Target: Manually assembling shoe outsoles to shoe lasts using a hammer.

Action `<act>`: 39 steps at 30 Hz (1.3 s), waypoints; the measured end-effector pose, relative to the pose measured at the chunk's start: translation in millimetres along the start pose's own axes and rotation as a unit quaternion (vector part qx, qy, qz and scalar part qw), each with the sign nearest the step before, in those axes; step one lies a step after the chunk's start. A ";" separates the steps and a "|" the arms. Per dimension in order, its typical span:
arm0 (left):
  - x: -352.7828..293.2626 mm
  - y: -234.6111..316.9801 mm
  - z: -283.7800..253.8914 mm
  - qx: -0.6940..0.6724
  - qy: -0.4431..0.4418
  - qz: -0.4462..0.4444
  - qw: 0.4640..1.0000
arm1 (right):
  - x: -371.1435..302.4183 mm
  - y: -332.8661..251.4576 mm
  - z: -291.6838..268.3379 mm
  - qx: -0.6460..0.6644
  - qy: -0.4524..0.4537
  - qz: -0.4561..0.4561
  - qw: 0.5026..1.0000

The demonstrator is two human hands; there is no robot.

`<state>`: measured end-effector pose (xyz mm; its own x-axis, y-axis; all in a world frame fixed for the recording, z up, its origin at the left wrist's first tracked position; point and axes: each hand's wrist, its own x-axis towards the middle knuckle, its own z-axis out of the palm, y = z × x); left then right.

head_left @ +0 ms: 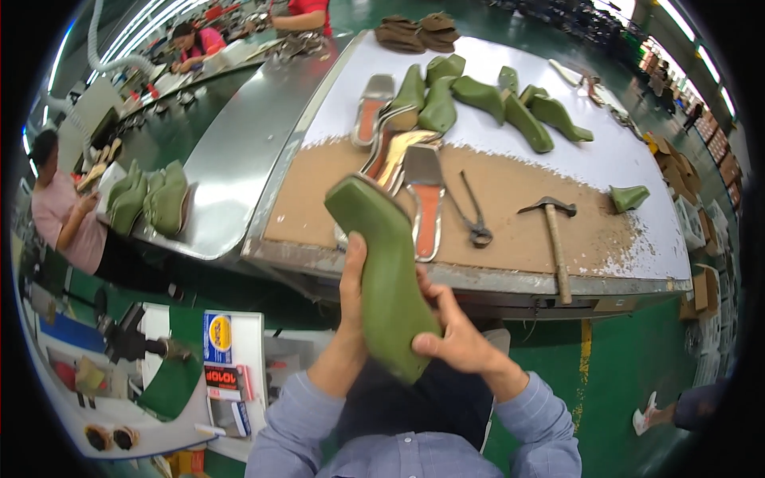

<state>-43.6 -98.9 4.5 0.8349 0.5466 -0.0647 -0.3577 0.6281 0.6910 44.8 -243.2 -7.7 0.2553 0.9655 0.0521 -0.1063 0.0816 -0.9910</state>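
Left grip (348,317) and right grip (460,338) clamp a green shoe last (388,279); a lettered red-black box (225,381) lies left.

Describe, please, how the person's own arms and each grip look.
The left sleeve and right sleeve belong to a pale blue-grey, button-front shirt with faint lines; both end short of the wrists. The left grip and right grip are bare: no glove or watch shows.

Printed lettering on blue box (217,338), red box (226,382)
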 end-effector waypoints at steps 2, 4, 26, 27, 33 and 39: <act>1.9 10.6 -5.1 0.045 0.005 0.116 0.992 | 10.6 -12.1 -4.0 -0.076 -0.008 0.019 0.997; 0.7 32.0 -2.4 0.034 -0.029 0.240 0.970 | 18.1 -10.7 -4.6 -0.275 0.064 -0.132 0.950; -74.8 24.8 -68.2 -0.073 0.317 0.241 0.914 | 34.1 -16.0 17.3 -0.495 -0.018 -0.192 0.847; -81.0 25.7 -69.7 -0.070 0.320 0.239 0.914 | 33.9 -15.8 20.6 -0.502 -0.024 -0.187 0.844; -81.3 29.7 -80.5 0.261 0.350 0.184 0.881 | 36.7 18.4 15.8 -0.496 -0.011 -0.212 0.842; 13.9 75.3 -64.1 0.638 0.002 0.322 0.700 | 43.6 23.6 34.3 -0.513 0.066 -0.205 0.831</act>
<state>-85.8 -8.5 9.5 0.6702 0.4924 0.5553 0.0078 -0.7528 0.6582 20.4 -190.8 -24.6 0.1783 0.8670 0.4653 0.8736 0.0781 -0.4804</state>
